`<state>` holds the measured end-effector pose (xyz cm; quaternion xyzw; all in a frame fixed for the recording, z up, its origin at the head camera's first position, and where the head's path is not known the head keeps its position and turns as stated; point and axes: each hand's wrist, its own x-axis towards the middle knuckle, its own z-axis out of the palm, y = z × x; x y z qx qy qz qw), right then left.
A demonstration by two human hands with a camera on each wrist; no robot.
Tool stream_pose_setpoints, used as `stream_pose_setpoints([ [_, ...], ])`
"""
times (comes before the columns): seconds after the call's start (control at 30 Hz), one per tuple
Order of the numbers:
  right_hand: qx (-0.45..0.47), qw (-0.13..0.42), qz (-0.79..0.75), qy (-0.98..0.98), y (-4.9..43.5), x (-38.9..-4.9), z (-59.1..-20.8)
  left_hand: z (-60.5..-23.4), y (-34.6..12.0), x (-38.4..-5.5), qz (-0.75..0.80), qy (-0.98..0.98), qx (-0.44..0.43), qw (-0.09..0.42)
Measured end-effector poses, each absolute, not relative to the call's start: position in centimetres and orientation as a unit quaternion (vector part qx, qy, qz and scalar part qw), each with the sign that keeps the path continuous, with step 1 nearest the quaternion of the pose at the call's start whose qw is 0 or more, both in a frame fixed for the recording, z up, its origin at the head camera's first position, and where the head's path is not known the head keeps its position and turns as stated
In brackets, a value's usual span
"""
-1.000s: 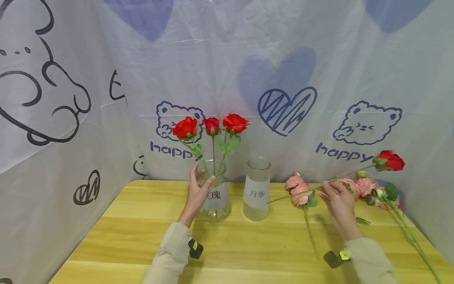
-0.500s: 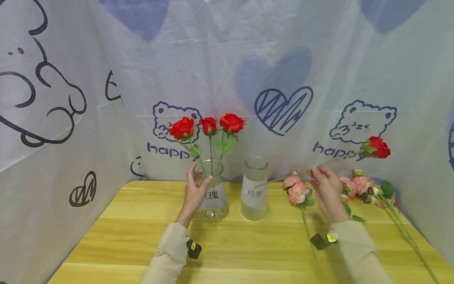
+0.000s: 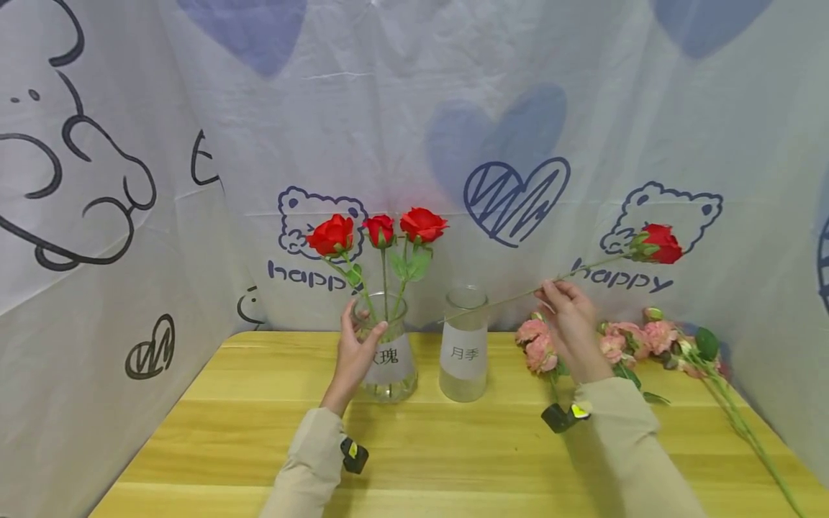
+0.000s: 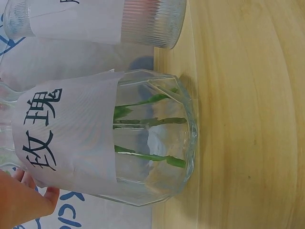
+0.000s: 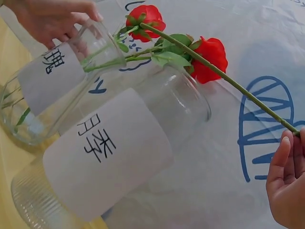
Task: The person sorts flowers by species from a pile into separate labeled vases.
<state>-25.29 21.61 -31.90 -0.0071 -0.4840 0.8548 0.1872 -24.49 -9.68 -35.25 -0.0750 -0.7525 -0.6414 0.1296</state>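
Observation:
My left hand (image 3: 356,354) holds the neck of a flared glass vase (image 3: 392,360) with a paper label. Three red roses (image 3: 380,230) stand in this vase, and their green stem ends (image 4: 152,121) show through the glass in the left wrist view. My right hand (image 3: 573,322) pinches the stem of another red rose (image 3: 662,244), whose bloom points up to the right. In the head view the bare end of that stem slants down left, across the neck of a second, narrower labelled glass vase (image 3: 463,354). The right wrist view shows the pinched stem (image 5: 224,76) clearly.
Pink flowers (image 3: 540,349) lie on the wooden table (image 3: 414,460) behind my right hand, with more pink flowers (image 3: 659,337) and long green stems (image 3: 745,424) at the right. A printed cloth (image 3: 388,108) hangs close behind the vases.
My right hand has moved left and up with the red rose, bringing the stem end across the second vase's neck. My left hand stays on its vase. The view has shifted slightly.

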Motion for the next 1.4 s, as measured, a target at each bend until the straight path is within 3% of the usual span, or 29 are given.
stream_pose_setpoints([
  [0.43, 0.004, 0.162, 0.871, -0.464, 20.2, -26.1, -30.9, -38.7, -10.7, -27.4, -0.645, -0.748, -0.073, 0.141],
  [0.9, -0.007, 0.134, 0.871, -0.473, 17.9, -28.2, -29.2, -38.7, -10.8, -27.4, -0.646, -0.746, -0.079, 0.139],
  [1.4, 0.017, 0.153, 0.826, -0.542, 14.7, -30.1, -27.7, -37.9, -10.3, -26.9, -0.643, -0.748, -0.087, 0.14],
])
